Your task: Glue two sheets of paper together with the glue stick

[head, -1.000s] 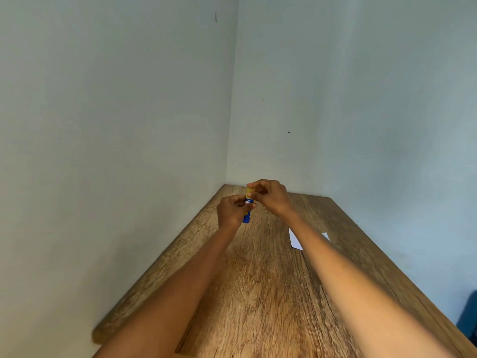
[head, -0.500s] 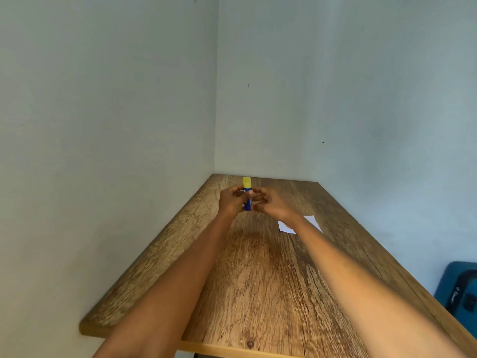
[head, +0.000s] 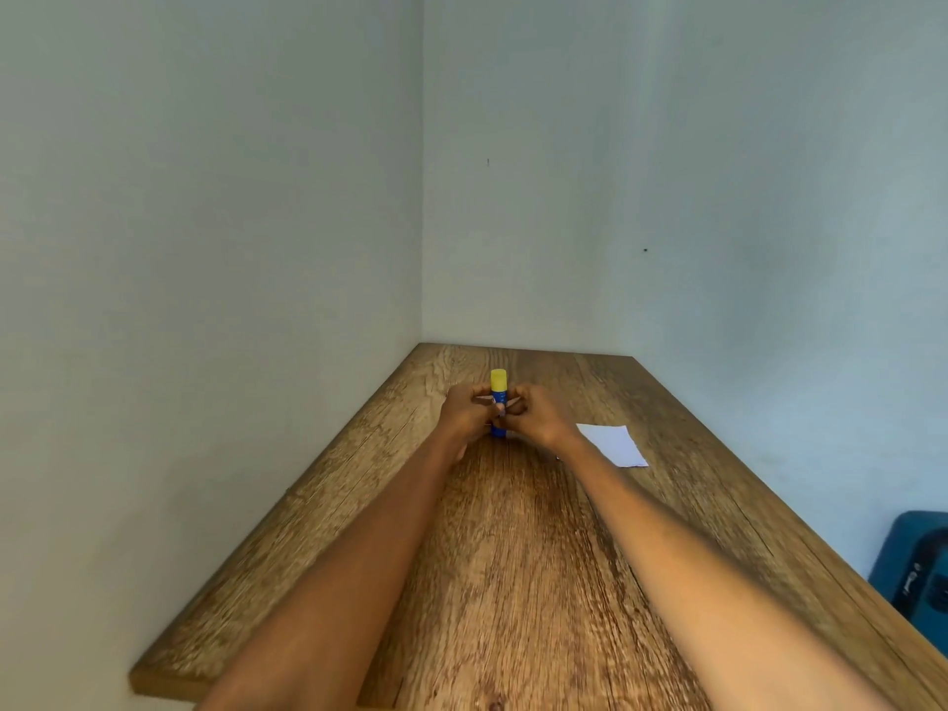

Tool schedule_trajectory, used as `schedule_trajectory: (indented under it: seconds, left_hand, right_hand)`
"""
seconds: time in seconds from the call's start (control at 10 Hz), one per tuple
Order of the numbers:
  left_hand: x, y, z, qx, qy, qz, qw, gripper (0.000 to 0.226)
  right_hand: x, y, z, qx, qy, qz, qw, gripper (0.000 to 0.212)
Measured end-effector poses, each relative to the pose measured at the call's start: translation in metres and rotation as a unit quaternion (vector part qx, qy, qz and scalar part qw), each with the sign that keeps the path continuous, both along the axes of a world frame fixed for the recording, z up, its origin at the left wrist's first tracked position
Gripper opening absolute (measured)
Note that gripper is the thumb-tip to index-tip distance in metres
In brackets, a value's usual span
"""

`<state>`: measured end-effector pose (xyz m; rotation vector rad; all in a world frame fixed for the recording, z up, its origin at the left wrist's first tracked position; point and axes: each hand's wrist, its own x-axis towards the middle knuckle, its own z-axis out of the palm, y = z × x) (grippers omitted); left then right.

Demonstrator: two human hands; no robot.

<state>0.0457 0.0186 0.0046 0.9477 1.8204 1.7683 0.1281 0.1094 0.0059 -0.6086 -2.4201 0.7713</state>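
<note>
Glue stick [head: 498,402] upright, blue body, yellow cap on top, base at the wooden counter [head: 513,556], gripped at mid-body between left hand [head: 464,415] and right hand [head: 538,418], fingers of both curled round it, white paper [head: 613,444] flat on counter just right of right wrist.

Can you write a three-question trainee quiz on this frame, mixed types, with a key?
1. True or false: the yellow cap is off the glue stick.
2. Which hands hold the glue stick? A) left hand only B) right hand only C) both
3. Fill in: the white paper lies on the table to the person's ____ of the hands.

Key: 1 false, the cap sits on top of the upright stick; 2 C, fingers of both hands pinch the blue body; 3 right.
</note>
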Motion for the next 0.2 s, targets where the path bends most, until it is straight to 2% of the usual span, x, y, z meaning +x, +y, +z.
schedule_trajectory:
  seconds: [0.2]
  left_hand:
    - [0.0034,0.0004,-0.0014,-0.025,0.039,0.023,0.999,0.04]
  right_hand:
    - [0.0003,-0.0015,0.0001,-0.025,-0.015,0.006,1.0,0.04]
